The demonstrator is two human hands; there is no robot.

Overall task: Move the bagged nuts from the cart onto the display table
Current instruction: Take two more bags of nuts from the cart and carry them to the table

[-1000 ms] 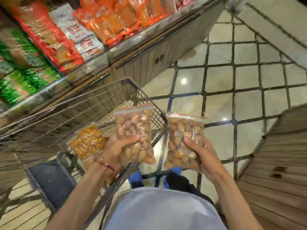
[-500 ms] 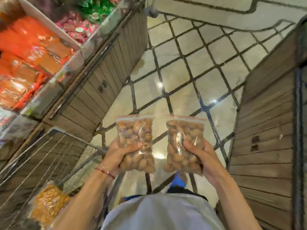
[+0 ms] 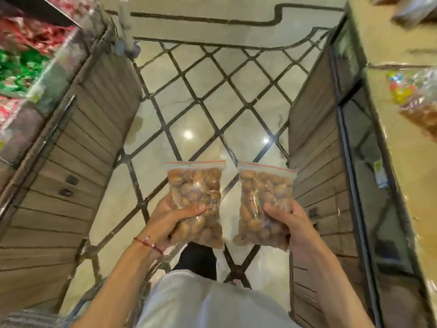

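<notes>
The left hand [image 3: 170, 221] grips the left bag [image 3: 196, 185] low down, thumb across the front and fingers behind. The right hand [image 3: 293, 223] grips the right bag [image 3: 262, 190] the same way. Both hands are closed on their loads. A red bracelet [image 3: 147, 243] sits on the left wrist. The 2 bags of nuts stand upright with their seals on top, just beside each other but apart, held in the air over the floor [image 3: 212, 102] and resting on nothing.

They hang in the aisle between a wood-sided counter [image 3: 71, 150] on the left, which carries red and green packets [image 3: 19, 67], and a table [image 3: 406, 162] on the right. That table has a bare yellowish top, with a bag of coloured sweets [image 3: 402, 88] further along. A scrap of wire frame at lower left is probably the cart [image 3: 88, 250], though it is too blurred to be sure.

This looks like the carry, about midway. The table seems the likelier target, given its free top. To do it well, keep the seals up and the grip low, so that the loose nuts do not slump. Bring both bags over the rim, lay them flat on bare top short of the sweets, and only then let go.
</notes>
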